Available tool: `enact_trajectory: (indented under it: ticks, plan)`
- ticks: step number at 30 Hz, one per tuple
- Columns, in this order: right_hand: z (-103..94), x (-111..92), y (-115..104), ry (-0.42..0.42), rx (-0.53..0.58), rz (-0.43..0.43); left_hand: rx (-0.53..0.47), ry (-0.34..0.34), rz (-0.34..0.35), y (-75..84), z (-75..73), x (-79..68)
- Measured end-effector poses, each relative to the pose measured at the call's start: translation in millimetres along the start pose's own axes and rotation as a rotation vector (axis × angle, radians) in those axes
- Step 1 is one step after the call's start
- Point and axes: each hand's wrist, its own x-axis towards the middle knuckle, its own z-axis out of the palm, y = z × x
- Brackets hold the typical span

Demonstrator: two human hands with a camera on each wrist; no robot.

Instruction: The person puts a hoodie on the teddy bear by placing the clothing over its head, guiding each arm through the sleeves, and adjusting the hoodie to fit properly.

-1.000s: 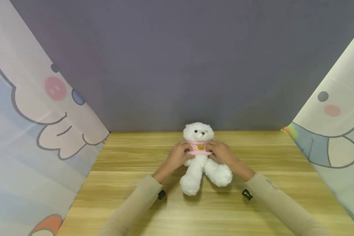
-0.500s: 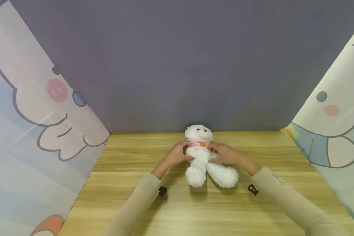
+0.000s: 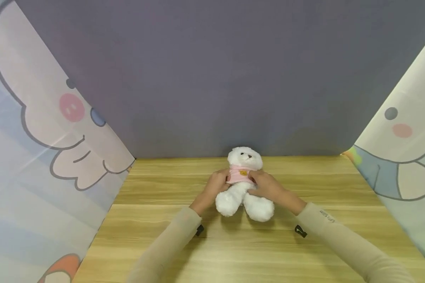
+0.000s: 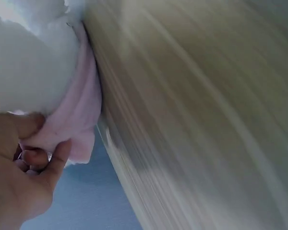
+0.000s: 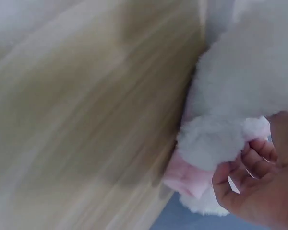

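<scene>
A white plush teddy bear (image 3: 230,199) in a pink shirt (image 3: 236,175) with a small yellow patch faces up, its head toward the grey panel. At its left-hand side in the head view, my left hand (image 3: 217,185) pinches the shirt's edge; the left wrist view shows the pink cloth (image 4: 77,108) between thumb and fingers. My right hand (image 3: 270,190) grips the opposite side of the bear at the shirt, thumb near the hem. A furry white arm (image 5: 209,143) lies by those fingers in the right wrist view.
The bear is on a wood-grain table (image 3: 233,255), close to the grey back panel (image 3: 212,78). Cartoon-printed sheets (image 3: 28,165) flank both sides. A small black object (image 3: 300,231) shows beside the right sleeve, and another (image 3: 200,230) beside the left.
The bear has turned and shifted slightly, its legs now bent up and appearing shorter. Its shirt hem lies lower than half a second ago. Both hands stay at its sides, with their grips shifted.
</scene>
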Motion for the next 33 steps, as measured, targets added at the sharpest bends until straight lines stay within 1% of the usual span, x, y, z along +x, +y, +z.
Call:
enact_trajectory:
  ticks: [2, 3, 4, 5, 6, 8, 10, 11, 12, 13, 15, 17, 20, 23, 26, 28, 31, 33]
  plan:
    - [3.1, 0, -1, 0.014, -0.017, 0.001, 0.058, 0.042, 0.043, -1.0, 1.6, 1.2]
    - [4.6, 1, -1, 0.017, -0.025, -0.003, 0.062, 0.047, 0.042, -1.4, 1.6, 1.3]
    - [5.5, 2, -1, 0.017, -0.026, -0.004, 0.045, 0.042, 0.027, -1.6, 0.8, 1.6]
    - [5.6, 3, -1, 0.013, -0.028, -0.003, 0.017, 0.035, 0.004, -1.8, -0.6, 1.8]
    - [5.4, 4, 0, 0.004, -0.026, 0.000, -0.035, 0.025, -0.024, -1.6, -3.0, 2.0]
    - [2.6, 5, 1, -0.025, -0.020, 0.009, -0.167, -0.003, -0.095, -1.0, -9.2, 1.8]
    - [-3.0, 6, 2, -0.071, -0.010, 0.020, -0.283, -0.027, -0.163, -1.0, -14.2, 1.3]
    - [-7.7, 6, 2, -0.101, 0.001, 0.024, -0.324, -0.035, -0.188, -1.0, -15.9, 0.6]
    - [-12.6, 6, 1, -0.132, 0.008, 0.025, -0.352, -0.038, -0.203, -0.9, -16.8, 0.0]
    - [-17.8, 6, -1, -0.162, 0.007, 0.026, -0.358, -0.041, -0.211, -0.7, -17.0, -0.6]
    - [-28.5, 8, -7, -0.185, -0.016, 0.010, -0.326, -0.028, -0.209, 0.4, -15.7, -0.7]
    - [-36.4, 13, -15, -0.156, -0.053, -0.037, -0.300, 0.001, -0.204, 3.2, -14.9, 0.0]
    - [-37.9, 24, -22, -0.063, -0.132, -0.132, -0.288, 0.037, -0.223, 9.6, -15.1, 3.0]
    - [-30.8, 33, -23, 0.007, -0.215, -0.189, -0.340, 0.050, -0.247, 15.7, -14.5, 4.8]
    - [-20.5, 37, -22, 0.049, -0.299, -0.163, -0.399, 0.059, -0.246, 18.9, -13.1, 2.7]
    - [-13.2, 37, -21, 0.074, -0.323, -0.135, -0.423, 0.067, -0.242, 19.3, -12.1, -1.5]
    - [-5.0, 35, -22, 0.089, -0.285, -0.103, -0.429, 0.078, -0.238, 20.5, -10.5, -8.3]
    - [-1.0, 33, -23, 0.104, -0.270, -0.095, -0.412, 0.089, -0.229, 22.9, -10.0, -11.3]
